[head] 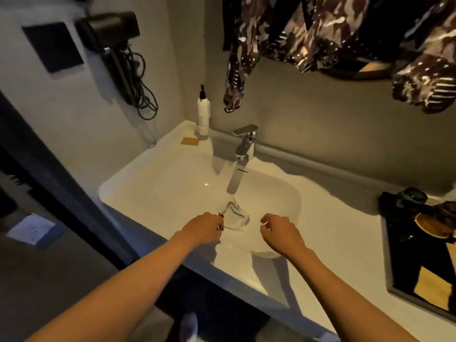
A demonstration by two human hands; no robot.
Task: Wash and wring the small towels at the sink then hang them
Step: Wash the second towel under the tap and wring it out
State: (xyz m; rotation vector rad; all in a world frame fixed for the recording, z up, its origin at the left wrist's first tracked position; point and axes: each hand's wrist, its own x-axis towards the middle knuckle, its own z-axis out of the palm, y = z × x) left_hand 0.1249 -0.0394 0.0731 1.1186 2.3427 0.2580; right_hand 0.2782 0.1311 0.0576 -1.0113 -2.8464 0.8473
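Observation:
A small white towel lies bunched in the white sink basin, just below the spout of the chrome faucet. My left hand is at the towel's left edge with fingers curled on it. My right hand hovers a little to the towel's right, fingers loosely curled and apart from the cloth, holding nothing. Whether water runs from the faucet I cannot tell.
A white pump bottle stands in the back left corner beside an orange soap bar. Patterned dark clothes hang above the sink. A hair dryer is mounted on the left wall. A dark tray with items sits right.

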